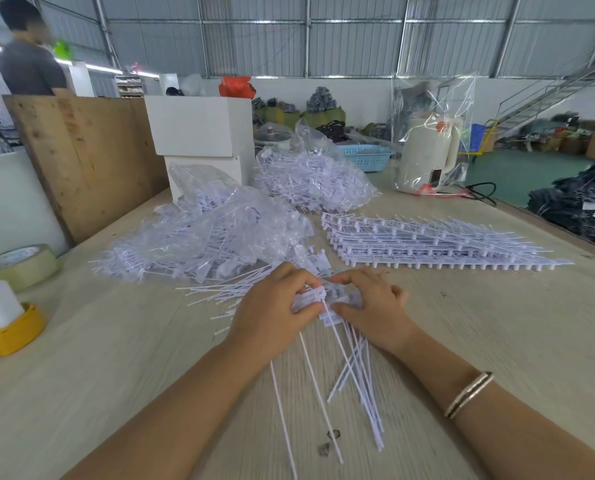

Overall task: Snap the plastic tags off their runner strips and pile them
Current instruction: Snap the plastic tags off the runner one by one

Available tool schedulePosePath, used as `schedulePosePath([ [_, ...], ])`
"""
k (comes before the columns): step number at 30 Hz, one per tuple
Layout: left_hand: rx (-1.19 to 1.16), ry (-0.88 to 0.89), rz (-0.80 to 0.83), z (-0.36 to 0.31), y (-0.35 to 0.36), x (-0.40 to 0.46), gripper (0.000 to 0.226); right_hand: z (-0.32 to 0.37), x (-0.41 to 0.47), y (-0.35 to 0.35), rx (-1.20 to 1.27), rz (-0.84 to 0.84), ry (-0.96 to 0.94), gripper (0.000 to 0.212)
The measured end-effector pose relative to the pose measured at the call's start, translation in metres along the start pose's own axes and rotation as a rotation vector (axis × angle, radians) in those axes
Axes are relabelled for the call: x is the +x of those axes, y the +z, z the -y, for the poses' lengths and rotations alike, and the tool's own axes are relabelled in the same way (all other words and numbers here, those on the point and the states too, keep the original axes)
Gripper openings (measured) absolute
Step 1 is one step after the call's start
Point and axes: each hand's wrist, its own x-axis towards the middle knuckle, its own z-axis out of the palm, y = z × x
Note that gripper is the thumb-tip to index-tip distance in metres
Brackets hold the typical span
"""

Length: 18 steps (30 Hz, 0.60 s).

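Gripping one small bundle of white plastic tags [323,299] from both sides, the left hand [272,313] and right hand [372,306] meet near the middle of the surface [497,323], closer to its near edge. Left grip: fingers curled over the tag heads, thumb underneath. Right grip: thumb and fingers pinching the same bundle from the right. Tag tails hang from the bundle and fan out toward the near edge as long thin white stems [351,375], lying on the surface between the forearms. A bangle [469,394] sits on the right forearm.

Loose snapped tags [213,296] lie just left of the hands. Behind them, a clear bag of tags [206,233] sprawls toward the left edge; a second bag [310,178] sits farther back. Stacked runner strips [427,242] with tags still attached lie right of centre, beyond the hands. Tape rolls [19,265] at the left edge. A bagged kettle [427,154] stands near the far right corner.
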Motion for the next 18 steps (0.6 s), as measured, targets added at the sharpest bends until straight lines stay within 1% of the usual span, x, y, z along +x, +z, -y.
schedulePosePath([
  [1,0.006,-0.004,-0.003,0.0,0.0,0.0,0.02,0.0,0.0,-0.001,0.022,-0.044,-0.021,0.029],
  [3,0.018,-0.003,-0.003,0.0,0.0,0.0,0.022,0.003,-0.004,-0.003,0.107,-0.151,-0.073,0.016],
  [4,0.029,0.002,-0.002,-0.002,0.0,0.0,0.023,0.005,-0.005,-0.005,0.161,-0.166,-0.089,0.015],
  [5,0.043,0.01,-0.003,-0.003,0.001,0.0,0.026,0.007,-0.006,-0.005,0.198,-0.141,-0.107,0.024],
  [7,0.055,0.034,-0.011,-0.005,0.001,0.0,0.03,0.013,-0.009,-0.005,0.199,-0.033,-0.133,0.048],
  [8,0.048,0.047,-0.017,-0.006,0.001,-0.001,0.03,0.016,-0.011,-0.003,0.184,0.009,-0.141,0.051],
  [9,0.042,0.058,-0.02,-0.007,0.002,-0.001,0.03,0.017,-0.011,-0.002,0.175,0.034,-0.145,0.045],
  [11,0.054,0.072,-0.019,-0.009,0.003,-0.001,0.032,0.017,-0.009,-0.001,0.222,0.042,-0.141,0.024],
  [12,0.064,0.075,-0.013,-0.009,0.003,-0.001,0.034,0.016,-0.009,-0.002,0.279,0.031,-0.132,0.023],
  [15,0.064,0.093,0.038,-0.008,0.003,-0.002,0.036,0.012,-0.005,-0.006,0.488,0.009,-0.051,0.036],
  [17,0.083,0.106,0.084,-0.007,0.003,-0.002,0.033,0.008,-0.003,-0.006,0.597,-0.001,-0.003,0.039],
  [18,0.092,0.102,0.098,-0.007,0.002,-0.002,0.036,0.006,-0.003,-0.006,0.661,-0.008,0.025,0.038],
])
